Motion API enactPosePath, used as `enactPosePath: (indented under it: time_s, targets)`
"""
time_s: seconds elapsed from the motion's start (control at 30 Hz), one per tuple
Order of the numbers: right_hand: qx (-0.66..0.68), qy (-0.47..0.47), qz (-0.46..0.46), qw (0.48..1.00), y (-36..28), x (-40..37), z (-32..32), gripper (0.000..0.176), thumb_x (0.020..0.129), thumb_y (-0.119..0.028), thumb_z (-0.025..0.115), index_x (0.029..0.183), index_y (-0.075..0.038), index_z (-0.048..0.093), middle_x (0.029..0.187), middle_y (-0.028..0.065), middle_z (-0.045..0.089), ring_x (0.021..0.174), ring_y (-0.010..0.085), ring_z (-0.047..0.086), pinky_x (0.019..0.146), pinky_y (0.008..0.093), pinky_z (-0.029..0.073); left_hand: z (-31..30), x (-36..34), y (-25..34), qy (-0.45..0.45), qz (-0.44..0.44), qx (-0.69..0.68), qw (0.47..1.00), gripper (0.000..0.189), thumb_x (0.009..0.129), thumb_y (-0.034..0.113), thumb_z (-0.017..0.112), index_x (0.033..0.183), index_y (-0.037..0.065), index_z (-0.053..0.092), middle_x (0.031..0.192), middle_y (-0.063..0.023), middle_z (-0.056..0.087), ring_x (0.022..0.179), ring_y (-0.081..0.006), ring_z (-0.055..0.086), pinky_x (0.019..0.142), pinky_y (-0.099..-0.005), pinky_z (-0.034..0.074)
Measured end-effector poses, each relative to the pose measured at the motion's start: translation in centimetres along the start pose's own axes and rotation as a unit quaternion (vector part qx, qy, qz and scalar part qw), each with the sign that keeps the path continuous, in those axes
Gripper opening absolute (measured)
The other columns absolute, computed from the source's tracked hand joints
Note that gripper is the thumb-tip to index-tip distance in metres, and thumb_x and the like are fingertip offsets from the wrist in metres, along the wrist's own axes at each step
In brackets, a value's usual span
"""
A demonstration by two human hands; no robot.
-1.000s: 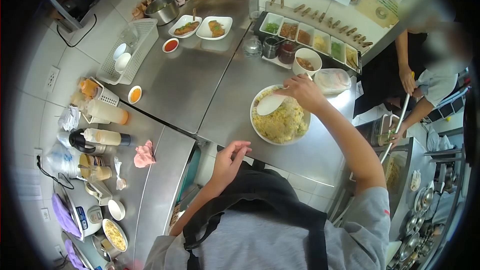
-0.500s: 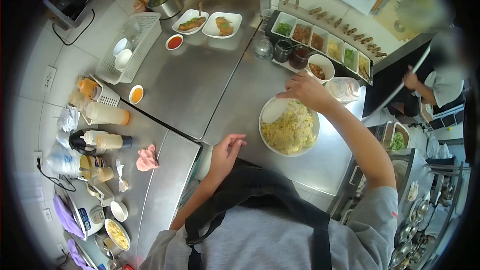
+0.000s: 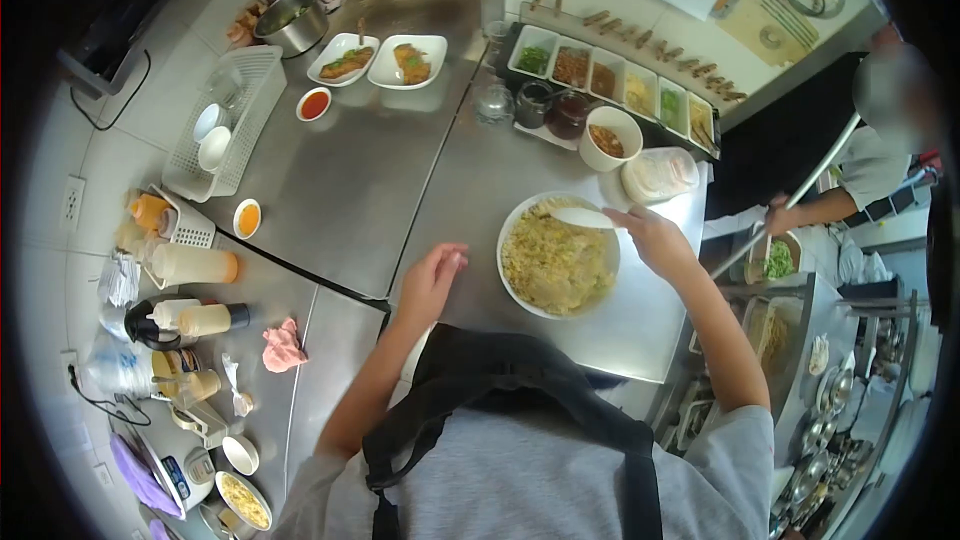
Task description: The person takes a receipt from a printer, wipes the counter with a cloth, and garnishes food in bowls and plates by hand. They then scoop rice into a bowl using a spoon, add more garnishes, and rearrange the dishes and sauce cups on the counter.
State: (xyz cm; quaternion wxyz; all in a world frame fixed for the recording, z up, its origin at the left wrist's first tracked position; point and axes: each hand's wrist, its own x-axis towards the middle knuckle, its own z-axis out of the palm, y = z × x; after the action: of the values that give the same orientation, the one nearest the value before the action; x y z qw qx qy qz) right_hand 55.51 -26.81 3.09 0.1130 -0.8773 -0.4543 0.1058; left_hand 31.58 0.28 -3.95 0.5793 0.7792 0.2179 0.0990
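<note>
A white bowl (image 3: 509, 289) full of yellow fried rice (image 3: 555, 265) rests on the steel table in front of me. My right hand (image 3: 657, 243) is closed on a white spoon (image 3: 585, 218), whose broad end lies over the rice at the top of the bowl. Left of the bowl, my left hand (image 3: 432, 280) hovers with nothing in it, its fingers apart. A white cup (image 3: 611, 138) of brown food stands behind the bowl, beside a clear plastic container (image 3: 660, 175).
Topping trays (image 3: 620, 88) and dark jars line the back. Two square dishes (image 3: 408, 62), sauce bowls and a white basket (image 3: 225, 125) stand left. Bottles (image 3: 195, 263) and a pink cloth (image 3: 285, 345) are nearer. Another person holding a pole (image 3: 822, 165) is at the right.
My right hand has moved right and down, swinging the spoon crosswise over the rice. The view has shifted slightly. The other person's hand and pole have come lower and closer.
</note>
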Motion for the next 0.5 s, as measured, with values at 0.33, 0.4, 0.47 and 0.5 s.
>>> enactPosePath:
  time_s: [0.33,0.4,0.47,0.5]
  targets:
    - [-0.087,0.006,0.057,0.995,1.0,-2.1,2.1,0.049,0.082,-0.003,0.046,0.128,-0.019,0.054,0.090,0.0123,0.060,0.085,0.0305,0.060,0.075,0.0413,0.050,7.4,15.2,2.1,-0.158,0.253,0.342,0.891,0.031,0.094,0.027,0.048,0.120,0.015,0.059,0.088,-0.0164,0.064,0.085,-0.0358,0.061,0.074,-0.0440,0.048]
    - [-0.044,-0.015,0.099,0.994,-0.3,-4.9,2.3,0.048,0.084,-0.007,0.051,0.131,-0.018,0.051,0.085,0.0148,0.061,0.080,0.0330,0.061,0.072,0.0424,0.050,8.2,15.3,2.4,-0.188,0.236,0.391,0.870,0.032,0.093,0.026,0.049,0.122,0.018,0.058,0.086,-0.0164,0.064,0.083,-0.0357,0.061,0.071,-0.0447,0.049]
    - [0.002,-0.022,0.121,0.992,-1.9,-6.7,2.1,0.048,0.085,-0.008,0.053,0.131,-0.017,0.050,0.083,0.0153,0.062,0.076,0.0340,0.062,0.070,0.0431,0.050,8.4,14.5,3.2,-0.221,0.199,0.434,0.851,0.033,0.093,0.026,0.049,0.125,0.020,0.056,0.086,-0.0167,0.064,0.081,-0.0356,0.062,0.068,-0.0456,0.048]
    - [-0.011,0.007,0.119,0.993,-2.2,-7.0,2.1,0.049,0.085,-0.010,0.056,0.133,-0.015,0.048,0.080,0.0157,0.063,0.073,0.0348,0.062,0.068,0.0437,0.051,8.4,14.3,2.9,-0.218,0.199,0.408,0.864,0.033,0.093,0.026,0.049,0.125,0.020,0.056,0.087,-0.0171,0.065,0.080,-0.0354,0.062,0.068,-0.0459,0.048]
